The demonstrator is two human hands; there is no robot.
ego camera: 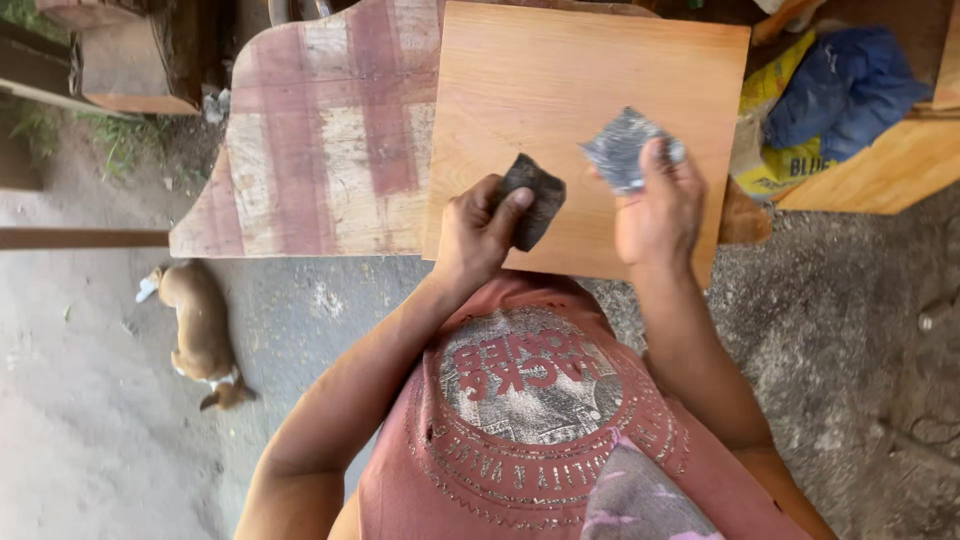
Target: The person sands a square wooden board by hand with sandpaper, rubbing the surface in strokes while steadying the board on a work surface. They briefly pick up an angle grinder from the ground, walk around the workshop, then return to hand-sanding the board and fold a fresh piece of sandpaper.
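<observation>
Sandpaper in two pieces lies over a smooth square panel of light brown wood (560, 100). The dark, stiff scrap of sandpaper (532, 200) is pinched between thumb and curled fingers of the left hand (478, 235), touching the panel's near part. The grey, crumpled piece of sandpaper (622, 148) sits under the closed fingertips of the right hand (660, 210). Farther off, a worn board with faded red and white stripes (320, 140) lies beside the panel, and a blue cloth (850, 85) rests on a yellow sack (775, 170).
</observation>
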